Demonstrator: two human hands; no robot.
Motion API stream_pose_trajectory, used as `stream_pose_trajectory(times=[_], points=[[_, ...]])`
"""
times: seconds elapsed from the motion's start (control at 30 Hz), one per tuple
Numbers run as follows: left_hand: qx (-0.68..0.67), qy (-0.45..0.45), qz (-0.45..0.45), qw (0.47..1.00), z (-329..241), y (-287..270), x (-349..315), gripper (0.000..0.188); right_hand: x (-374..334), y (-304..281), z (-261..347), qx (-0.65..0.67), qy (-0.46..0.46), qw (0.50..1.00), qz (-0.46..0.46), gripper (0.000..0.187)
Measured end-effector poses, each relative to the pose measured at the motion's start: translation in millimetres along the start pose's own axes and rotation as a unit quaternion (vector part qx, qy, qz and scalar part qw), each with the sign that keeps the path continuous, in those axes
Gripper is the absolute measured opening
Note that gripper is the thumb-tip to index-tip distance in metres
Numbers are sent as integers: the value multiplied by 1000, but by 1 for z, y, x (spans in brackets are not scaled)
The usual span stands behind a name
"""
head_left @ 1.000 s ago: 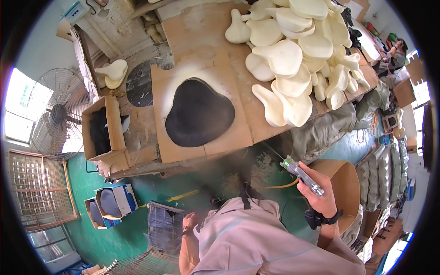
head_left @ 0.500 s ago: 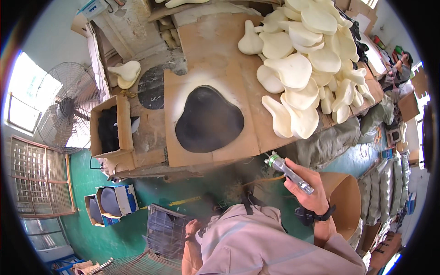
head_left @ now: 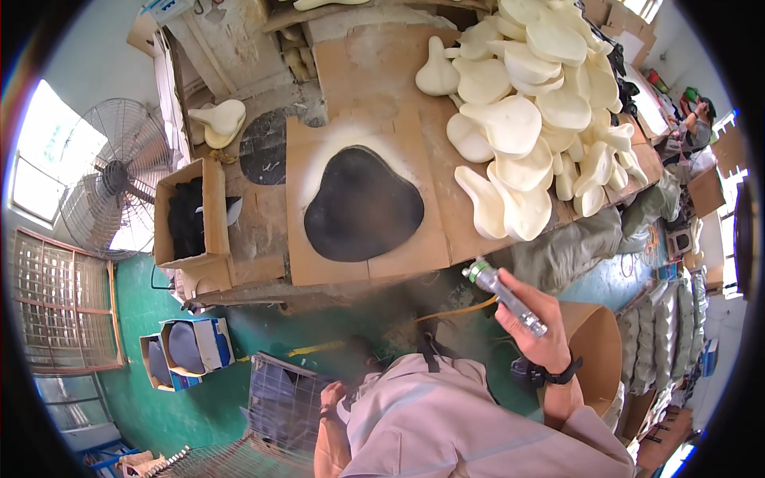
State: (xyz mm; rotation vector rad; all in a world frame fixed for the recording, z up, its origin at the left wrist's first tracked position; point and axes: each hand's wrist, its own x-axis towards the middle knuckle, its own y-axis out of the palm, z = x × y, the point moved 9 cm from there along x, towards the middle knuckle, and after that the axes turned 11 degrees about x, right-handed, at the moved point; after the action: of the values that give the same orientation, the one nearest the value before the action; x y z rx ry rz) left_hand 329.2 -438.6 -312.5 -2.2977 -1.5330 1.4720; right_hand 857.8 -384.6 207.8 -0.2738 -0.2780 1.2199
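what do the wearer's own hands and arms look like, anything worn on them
Both the left hand and right hand are gloveless. A bulky black strap circles the right wrist, a slimmer dark band the left. A loose pinkish-grey sleeve covers part of the right arm.

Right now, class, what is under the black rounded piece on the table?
Under the black rounded piece is a brown cardboard sheet, showing all around it, whitish along the piece's upper edges. The part directly beneath is covered, so cannot be seen.
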Motion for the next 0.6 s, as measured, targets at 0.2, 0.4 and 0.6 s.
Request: stream_pose_trajectory(times=[0.2, 0.4, 0.6], points=[[-173, -103, -14, 979, -22, -2, -8, 36, -24, -3, -6, -35, 15, 997, 72, 51], [-198, -102, 29, 974, -4, 6, 2, 40, -21, -9, -3, -26, 1, 1000, 8, 56], [-167, -85, 18, 982, -12, 5, 4, 37, -36, 7, -5, -22, 17, 993, 116, 56]])
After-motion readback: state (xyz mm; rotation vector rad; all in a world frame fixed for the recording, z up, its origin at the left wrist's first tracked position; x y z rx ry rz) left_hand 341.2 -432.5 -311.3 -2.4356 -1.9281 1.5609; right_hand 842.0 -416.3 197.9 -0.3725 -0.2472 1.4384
